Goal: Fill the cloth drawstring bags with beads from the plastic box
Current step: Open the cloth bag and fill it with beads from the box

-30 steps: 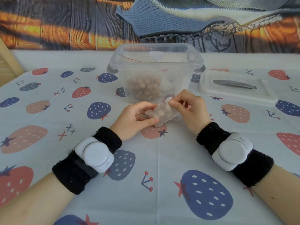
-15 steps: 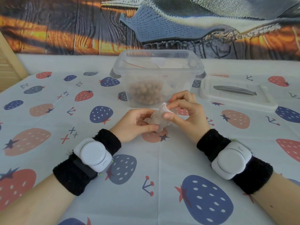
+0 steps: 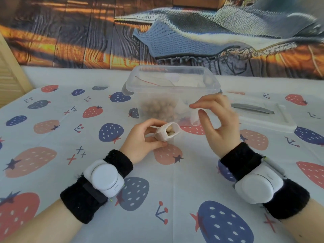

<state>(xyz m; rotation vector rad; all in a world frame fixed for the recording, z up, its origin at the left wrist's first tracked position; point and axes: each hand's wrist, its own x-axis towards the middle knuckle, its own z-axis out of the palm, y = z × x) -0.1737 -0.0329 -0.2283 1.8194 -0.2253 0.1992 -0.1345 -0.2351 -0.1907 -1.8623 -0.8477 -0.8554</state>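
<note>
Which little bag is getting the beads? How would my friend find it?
Find the clear plastic box on the strawberry tablecloth. In front of it, the left hand grips a small white cloth bag. Its mouth is open, showing tan beads inside.

head view — worn on head | faces forward-down | close over table [image 3: 52, 172]

Strawberry-print tablecloth [image 3: 52, 130], box lid [image 3: 263, 116], printed backdrop [image 3: 70, 32].
</note>
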